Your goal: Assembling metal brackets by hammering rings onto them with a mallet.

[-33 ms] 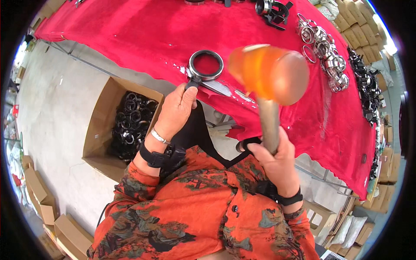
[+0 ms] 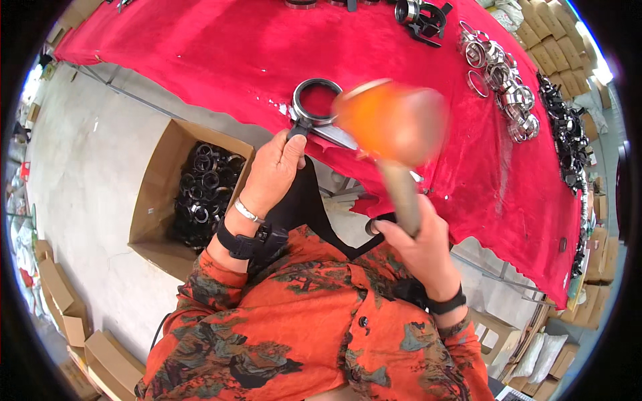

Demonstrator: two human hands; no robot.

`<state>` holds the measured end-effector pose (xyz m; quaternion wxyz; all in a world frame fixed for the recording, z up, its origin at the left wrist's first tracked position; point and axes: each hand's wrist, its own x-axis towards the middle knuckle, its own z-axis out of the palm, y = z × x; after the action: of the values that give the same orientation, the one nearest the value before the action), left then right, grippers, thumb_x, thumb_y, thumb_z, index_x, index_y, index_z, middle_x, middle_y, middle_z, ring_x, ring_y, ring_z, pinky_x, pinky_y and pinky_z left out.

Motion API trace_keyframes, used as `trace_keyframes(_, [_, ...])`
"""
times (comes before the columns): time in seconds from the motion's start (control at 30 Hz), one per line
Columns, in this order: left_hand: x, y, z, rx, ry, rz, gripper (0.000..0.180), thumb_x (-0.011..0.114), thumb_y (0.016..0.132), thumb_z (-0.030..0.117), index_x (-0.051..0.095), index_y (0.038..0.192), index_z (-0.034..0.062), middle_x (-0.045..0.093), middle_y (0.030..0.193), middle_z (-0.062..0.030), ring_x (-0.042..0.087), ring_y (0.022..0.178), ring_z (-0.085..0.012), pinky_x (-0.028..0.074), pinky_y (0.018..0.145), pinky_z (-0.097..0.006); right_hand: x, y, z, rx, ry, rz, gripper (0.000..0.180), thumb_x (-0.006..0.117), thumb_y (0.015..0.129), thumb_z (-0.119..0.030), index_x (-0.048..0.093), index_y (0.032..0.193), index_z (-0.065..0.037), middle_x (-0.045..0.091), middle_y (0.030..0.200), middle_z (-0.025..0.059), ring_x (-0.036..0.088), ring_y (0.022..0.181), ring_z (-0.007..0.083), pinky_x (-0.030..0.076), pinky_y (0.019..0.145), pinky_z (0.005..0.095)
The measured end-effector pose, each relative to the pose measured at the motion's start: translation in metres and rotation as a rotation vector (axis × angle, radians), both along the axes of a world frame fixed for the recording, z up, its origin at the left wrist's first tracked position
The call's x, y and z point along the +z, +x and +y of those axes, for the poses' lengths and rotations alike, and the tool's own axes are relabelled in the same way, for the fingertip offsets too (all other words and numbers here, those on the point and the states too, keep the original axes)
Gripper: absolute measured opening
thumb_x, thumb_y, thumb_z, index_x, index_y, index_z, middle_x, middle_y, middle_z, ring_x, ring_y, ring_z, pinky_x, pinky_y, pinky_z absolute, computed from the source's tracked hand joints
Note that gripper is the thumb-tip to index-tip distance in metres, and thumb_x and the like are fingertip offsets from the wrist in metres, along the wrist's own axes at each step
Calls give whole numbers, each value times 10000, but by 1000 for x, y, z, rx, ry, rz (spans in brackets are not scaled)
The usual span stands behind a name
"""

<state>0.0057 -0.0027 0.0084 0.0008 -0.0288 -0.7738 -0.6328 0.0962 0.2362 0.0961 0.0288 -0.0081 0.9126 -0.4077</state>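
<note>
My left hand (image 2: 275, 167) is closed on the short black handle of a round ring part (image 2: 295, 100), black with a silver metal rim. That ring lies at the near edge of the red-covered table, on or beside a flat pale metal piece (image 2: 336, 138). In my right hand (image 2: 424, 246) is the wooden handle of a mallet (image 2: 390, 123) with a translucent orange head. The head is raised to the right of the ring, apart from it and blurred by motion. A small dark cylindrical thing (image 2: 379, 225) shows beside my right thumb, partly hidden.
A cardboard box (image 2: 152, 194) full of black ring parts stands below the table at left. Silver rings (image 2: 513, 100) lie heaped on the red cloth (image 2: 221, 63) at right, with black clamp parts (image 2: 565, 134) along the far right edge. More black parts (image 2: 424, 20) sit at the back.
The mallet has swung to the left and slightly down, nearer the ring, with my right hand tilting along. My left hand and the ring part have hardly moved.
</note>
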Motion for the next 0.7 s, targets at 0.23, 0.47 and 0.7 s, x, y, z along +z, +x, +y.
trace_keyframes(0.23, [2, -8, -2, 1, 20, 8, 390, 492, 970, 371, 541, 848, 4, 580, 648, -83, 580, 610, -186, 448, 600, -317, 2, -16, 4, -66, -222, -116, 356, 761, 776, -231, 545, 944, -4, 515, 621, 55, 492, 557, 108, 401, 493, 293])
trace_keyframes(0.47, [-1, -8, -6, -54, -30, 16, 347, 453, 992, 344, 549, 860, 39, 567, 691, -13, 498, 589, -81, 408, 534, -228, 6, -38, 0, -56, -559, -492, 341, 726, 829, -258, 497, 957, -41, 476, 609, -26, 460, 461, 61, 377, 419, 225])
trace_keyframes(0.7, [4, -6, -3, -12, -76, 26, 380, 477, 974, 363, 522, 817, 19, 568, 660, -95, 554, 609, -232, 434, 553, -327, 39, -60, -13, -127, -617, -241, 286, 650, 889, -271, 485, 965, -50, 480, 623, -15, 468, 473, 61, 392, 430, 210])
